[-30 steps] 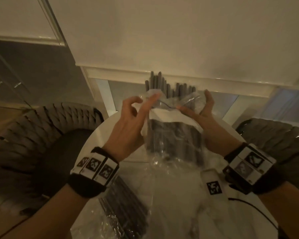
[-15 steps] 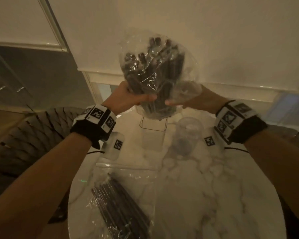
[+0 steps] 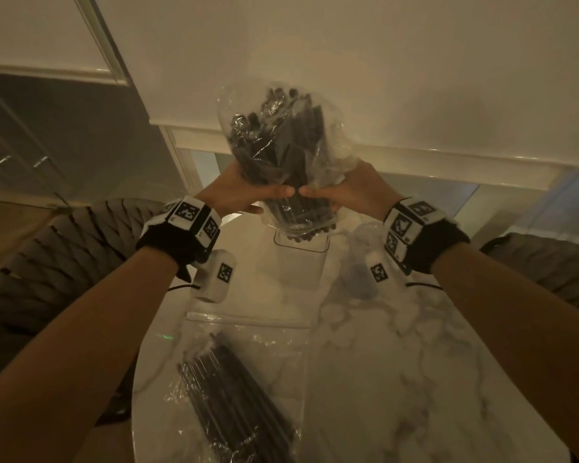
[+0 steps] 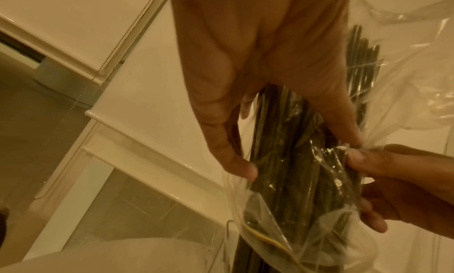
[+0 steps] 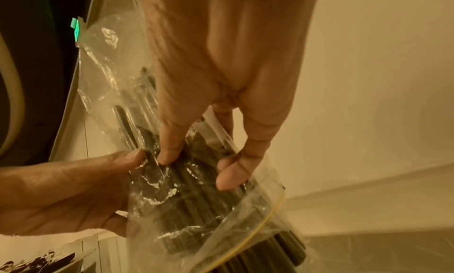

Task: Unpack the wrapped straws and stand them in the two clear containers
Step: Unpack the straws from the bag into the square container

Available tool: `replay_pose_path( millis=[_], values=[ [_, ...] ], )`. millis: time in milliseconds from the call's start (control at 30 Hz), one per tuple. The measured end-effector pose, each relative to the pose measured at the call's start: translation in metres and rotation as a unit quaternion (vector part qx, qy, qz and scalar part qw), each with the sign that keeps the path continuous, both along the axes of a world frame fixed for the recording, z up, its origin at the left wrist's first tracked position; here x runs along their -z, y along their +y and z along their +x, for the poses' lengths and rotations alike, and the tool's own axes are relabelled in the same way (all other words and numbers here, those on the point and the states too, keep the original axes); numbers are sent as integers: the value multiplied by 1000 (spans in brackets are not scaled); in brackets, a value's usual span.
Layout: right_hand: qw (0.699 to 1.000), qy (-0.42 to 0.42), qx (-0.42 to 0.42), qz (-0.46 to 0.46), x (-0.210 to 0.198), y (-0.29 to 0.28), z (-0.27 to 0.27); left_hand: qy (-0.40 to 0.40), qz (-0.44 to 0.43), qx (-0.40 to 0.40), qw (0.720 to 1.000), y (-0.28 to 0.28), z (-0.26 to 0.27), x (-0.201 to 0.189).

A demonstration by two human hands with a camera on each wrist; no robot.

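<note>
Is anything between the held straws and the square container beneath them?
Only the plastic bag around the straws. Its open mouth faces down over the square container, and both hands grip it; nothing else intervenes.

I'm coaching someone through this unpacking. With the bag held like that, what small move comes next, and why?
Probably ease the bundle down. Both hands grip the plastic bag, open end downward, and the black straws already poke out right above the square clear container.

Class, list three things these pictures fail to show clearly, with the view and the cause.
1. Round container: head view, half hidden by the right hand's wristband.
2. Straw count in held bag: head view, crinkled plastic glare.
3. Second straw pack: head view, cut off by bottom edge.
</note>
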State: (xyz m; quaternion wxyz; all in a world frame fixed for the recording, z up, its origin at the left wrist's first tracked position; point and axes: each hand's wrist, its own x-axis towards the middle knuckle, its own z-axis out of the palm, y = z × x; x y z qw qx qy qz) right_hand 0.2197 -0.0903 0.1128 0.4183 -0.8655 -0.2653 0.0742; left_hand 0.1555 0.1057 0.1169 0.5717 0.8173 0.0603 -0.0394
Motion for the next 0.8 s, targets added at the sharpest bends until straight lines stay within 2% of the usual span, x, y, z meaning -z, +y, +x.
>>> replay_pose_path(
  millis=[100, 300, 467, 800],
  values=[
    [1000, -4, 8, 8, -2, 3, 0, 3, 18, -20, 1000, 6, 2, 0],
    [1000, 6, 12, 18, -7, 11, -4, -56, 50, -40, 996, 8, 6, -7],
    [998, 52, 18, 29, 2, 8, -4, -94, 66, -58, 992, 5, 8, -1],
    [997, 57, 18, 48, -1, -4, -3, -158, 49, -57, 985, 2, 9, -4]
  ],
)
